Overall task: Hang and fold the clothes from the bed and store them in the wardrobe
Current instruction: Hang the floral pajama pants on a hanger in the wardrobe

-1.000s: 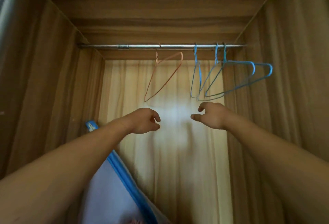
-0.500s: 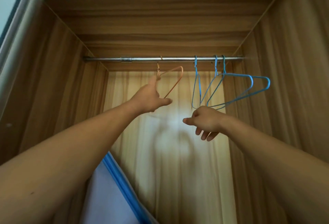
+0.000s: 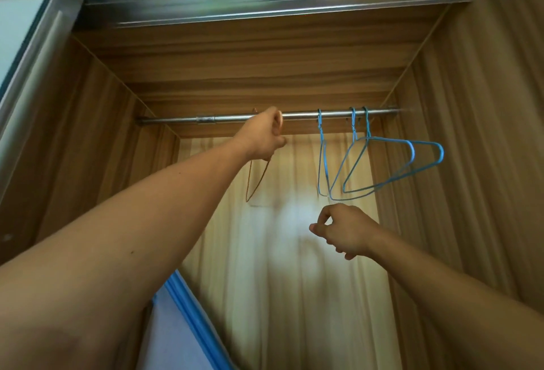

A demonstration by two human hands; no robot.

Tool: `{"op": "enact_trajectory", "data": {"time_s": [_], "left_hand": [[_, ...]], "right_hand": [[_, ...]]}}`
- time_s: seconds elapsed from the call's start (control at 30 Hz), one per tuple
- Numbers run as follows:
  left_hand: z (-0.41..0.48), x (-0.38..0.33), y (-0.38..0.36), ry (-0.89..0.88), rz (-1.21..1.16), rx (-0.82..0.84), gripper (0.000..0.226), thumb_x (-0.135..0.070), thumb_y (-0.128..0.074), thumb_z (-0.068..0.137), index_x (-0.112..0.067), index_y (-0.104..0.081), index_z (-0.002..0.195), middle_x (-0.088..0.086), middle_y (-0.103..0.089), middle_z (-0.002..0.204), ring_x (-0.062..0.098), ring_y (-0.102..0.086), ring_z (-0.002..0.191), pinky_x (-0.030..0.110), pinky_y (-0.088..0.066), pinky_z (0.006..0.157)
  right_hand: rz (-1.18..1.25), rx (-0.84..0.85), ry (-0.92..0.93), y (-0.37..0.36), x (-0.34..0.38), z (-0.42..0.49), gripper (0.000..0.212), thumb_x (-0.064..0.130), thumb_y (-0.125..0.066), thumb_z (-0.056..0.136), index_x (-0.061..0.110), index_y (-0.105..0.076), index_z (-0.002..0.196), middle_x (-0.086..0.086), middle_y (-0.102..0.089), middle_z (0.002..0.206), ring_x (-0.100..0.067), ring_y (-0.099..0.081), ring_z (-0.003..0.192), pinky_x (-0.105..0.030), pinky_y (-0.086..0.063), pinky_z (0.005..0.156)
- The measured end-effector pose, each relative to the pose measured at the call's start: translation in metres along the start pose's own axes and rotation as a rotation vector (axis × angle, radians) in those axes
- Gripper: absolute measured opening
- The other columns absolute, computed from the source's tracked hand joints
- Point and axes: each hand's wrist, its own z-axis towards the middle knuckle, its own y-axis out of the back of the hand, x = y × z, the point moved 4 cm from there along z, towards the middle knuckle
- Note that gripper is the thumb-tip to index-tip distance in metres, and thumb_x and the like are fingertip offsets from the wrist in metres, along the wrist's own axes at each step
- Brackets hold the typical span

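In the head view, your left hand (image 3: pixel 265 137) grips the orange hanger (image 3: pixel 255 184) at the wardrobe rail (image 3: pixel 176 119). Your right hand (image 3: pixel 347 231) hangs loosely curled, empty, below three blue hangers (image 3: pixel 382 169). No clothes show, and nothing looks hung or stored yet.

The single head-worn view looks forward and steeply upward from the mouth of the open wardrobe (image 3: pixel 471 193), close at arm's length, with the rail (image 3: pixel 294 116) crossing mid-frame level with the left grip (image 3: pixel 265 134).
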Motion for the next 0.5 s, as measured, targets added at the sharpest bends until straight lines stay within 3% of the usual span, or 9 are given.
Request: {"op": "enact_trajectory", "data": {"time_s": [0.07, 0.13, 0.3, 0.4, 0.5], "left_hand": [[0.006, 0.009, 0.006, 0.06, -0.035, 0.012, 0.027, -0.01, -0.064, 0.095, -0.011, -0.049, 0.118, 0.013, -0.062, 0.101, 0.032, -0.068, 0.081, 0.049, -0.062, 0.071], [0.008, 0.023, 0.008, 0.125, -0.131, 0.031, 0.024, -0.006, -0.059, 0.096, -0.012, -0.049, 0.118, 0.015, -0.06, 0.101, 0.029, -0.066, 0.079, 0.048, -0.063, 0.072], [-0.025, 0.056, 0.001, 0.204, -0.28, 0.096, 0.016, -0.006, -0.055, 0.098, -0.02, -0.049, 0.103, 0.012, -0.058, 0.094, 0.017, -0.059, 0.059, 0.031, -0.057, 0.055], [-0.064, 0.075, -0.004, 0.268, -0.368, 0.138, 0.02, -0.004, -0.055, 0.096, -0.019, -0.05, 0.108, 0.015, -0.067, 0.113, 0.016, -0.06, 0.059, 0.031, -0.058, 0.057], [-0.11, 0.097, -0.011, 0.317, -0.45, 0.186, 0.023, -0.004, -0.051, 0.097, -0.015, -0.051, 0.116, 0.007, -0.072, 0.117, 0.018, -0.057, 0.058, 0.03, -0.054, 0.054]], "right_hand": [[-0.004, 0.003, -0.009, -0.004, -0.009, 0.001, 0.028, 0.052, -0.06, 0.09, 0.023, -0.061, 0.089, -0.005, -0.069, 0.084, -0.036, -0.074, 0.073, -0.041, -0.061, 0.067], [-0.014, 0.009, -0.022, -0.009, -0.019, 0.001, 0.028, 0.052, -0.06, 0.09, 0.024, -0.061, 0.089, -0.004, -0.068, 0.083, -0.035, -0.074, 0.074, -0.039, -0.059, 0.065], [-0.026, 0.03, -0.044, -0.03, -0.035, 0.001, 0.029, 0.051, -0.061, 0.092, 0.022, -0.063, 0.094, -0.001, -0.065, 0.083, -0.031, -0.071, 0.07, -0.041, -0.062, 0.066], [0.057, 0.032, -0.035, -0.05, -0.039, 0.001, 0.034, 0.055, -0.059, 0.094, 0.021, -0.064, 0.099, -0.001, -0.064, 0.101, -0.024, -0.067, 0.075, -0.037, -0.061, 0.064], [0.097, 0.086, -0.006, -0.081, -0.041, -0.004, 0.049, 0.062, -0.05, 0.097, 0.02, -0.063, 0.117, -0.003, -0.062, 0.127, -0.018, -0.058, 0.097, -0.031, -0.046, 0.081]]}}
